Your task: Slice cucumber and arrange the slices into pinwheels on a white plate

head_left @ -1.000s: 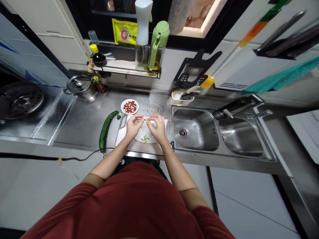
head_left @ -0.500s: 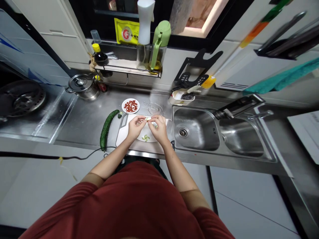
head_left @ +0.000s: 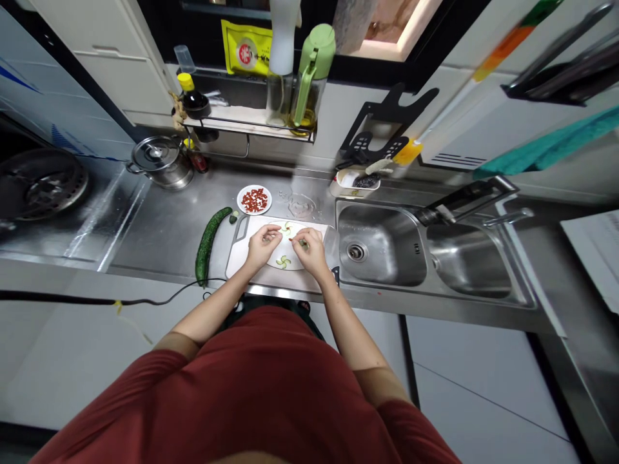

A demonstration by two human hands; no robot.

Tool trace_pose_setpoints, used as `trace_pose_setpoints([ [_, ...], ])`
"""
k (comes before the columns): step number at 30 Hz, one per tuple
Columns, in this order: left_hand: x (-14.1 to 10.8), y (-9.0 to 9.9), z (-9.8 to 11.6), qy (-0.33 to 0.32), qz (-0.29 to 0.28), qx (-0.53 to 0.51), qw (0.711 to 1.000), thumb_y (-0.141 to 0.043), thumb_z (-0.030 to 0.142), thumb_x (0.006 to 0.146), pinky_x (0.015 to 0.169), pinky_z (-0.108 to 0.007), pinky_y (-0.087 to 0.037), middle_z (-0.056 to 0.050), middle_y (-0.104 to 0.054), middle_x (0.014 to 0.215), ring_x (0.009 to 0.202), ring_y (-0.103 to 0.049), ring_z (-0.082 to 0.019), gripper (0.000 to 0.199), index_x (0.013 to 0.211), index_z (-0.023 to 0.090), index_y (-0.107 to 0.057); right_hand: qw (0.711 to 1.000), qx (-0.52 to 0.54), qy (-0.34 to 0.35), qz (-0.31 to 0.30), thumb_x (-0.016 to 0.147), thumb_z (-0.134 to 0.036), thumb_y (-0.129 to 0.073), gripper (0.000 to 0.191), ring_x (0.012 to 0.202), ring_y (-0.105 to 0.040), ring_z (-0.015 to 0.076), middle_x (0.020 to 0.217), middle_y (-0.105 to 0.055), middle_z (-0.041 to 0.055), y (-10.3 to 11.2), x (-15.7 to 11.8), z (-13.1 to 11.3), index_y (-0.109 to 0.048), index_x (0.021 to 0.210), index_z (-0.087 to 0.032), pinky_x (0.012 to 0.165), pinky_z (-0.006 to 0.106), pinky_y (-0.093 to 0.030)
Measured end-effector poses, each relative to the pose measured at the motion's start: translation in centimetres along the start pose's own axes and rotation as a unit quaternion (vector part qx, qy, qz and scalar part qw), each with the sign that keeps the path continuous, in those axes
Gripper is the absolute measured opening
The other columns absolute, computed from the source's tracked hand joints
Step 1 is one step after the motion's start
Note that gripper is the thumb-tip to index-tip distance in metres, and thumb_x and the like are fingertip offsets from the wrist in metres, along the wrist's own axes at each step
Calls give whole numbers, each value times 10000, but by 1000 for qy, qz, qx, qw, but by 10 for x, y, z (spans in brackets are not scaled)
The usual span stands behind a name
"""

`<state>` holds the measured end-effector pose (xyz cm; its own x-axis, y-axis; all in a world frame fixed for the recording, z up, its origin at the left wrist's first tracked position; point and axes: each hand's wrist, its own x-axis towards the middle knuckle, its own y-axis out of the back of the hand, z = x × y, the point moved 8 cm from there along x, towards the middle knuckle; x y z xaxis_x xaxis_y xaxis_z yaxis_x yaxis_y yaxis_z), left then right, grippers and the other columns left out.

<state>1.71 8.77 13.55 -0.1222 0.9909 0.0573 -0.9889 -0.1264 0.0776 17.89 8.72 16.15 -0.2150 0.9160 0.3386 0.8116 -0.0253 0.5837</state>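
1. Head view, looking down at a steel bench [head_left: 164, 225], with both forearms reaching forward over a white cutting board [head_left: 236, 263].
2. Left hand [head_left: 260, 248]: curled, fingers bent down over the board's middle; cannot tell whether it holds anything.
3. Right hand [head_left: 312, 252]: fingertips [head_left: 304, 243] drawn together just beside a thin green sliver; cannot tell whether they grip it.
4. Thin cucumber slices [head_left: 283, 261] lie fanned in small pinwheels on a round white dish [head_left: 296, 265], one group nearest the person, another [head_left: 289, 229] farther away, both between the hands.
5. A dark green cucumber [head_left: 207, 246] lies on the bench, left of the board.
6. A small plate of goji berries [head_left: 254, 199] sits behind the board; a steel double sink [head_left: 377, 245] lies to the right.
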Motion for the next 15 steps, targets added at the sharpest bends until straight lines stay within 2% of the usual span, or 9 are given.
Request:
trace_pose_setpoints([
  [3,-2,8,-22,4,3,87,996,-636,305,740,632,-220,-424,-15,-649,806,639,-528,-98,255,966,189,-654,997,-45,-41,-44,839,-251,-526,98,1001,-468,216,968,-576,49,-13,-15,23,-607,797,-215,911,360,-343],
  [8,-10,7,-50,14,-42,219,975,-607,268,747,666,-247,-428,-9,-657,834,633,-516,-115,241,973,203,-658,986,-104,-75,-106,849,-288,-535,124,1028,-432,228,984,-573,52,-37,-37,46,-629,825,-211,910,355,-320],
  [15,-19,-8,-63,13,-120,357,926,-599,236,762,870,-312,-404,-27,-649,863,888,-566,-191,166,916,213,-658,971,-150,-77,-171,868,-280,-506,150,1028,-400,239,991,-560,62,-63,-53,58,-633,843,-205,881,355,-303],
])
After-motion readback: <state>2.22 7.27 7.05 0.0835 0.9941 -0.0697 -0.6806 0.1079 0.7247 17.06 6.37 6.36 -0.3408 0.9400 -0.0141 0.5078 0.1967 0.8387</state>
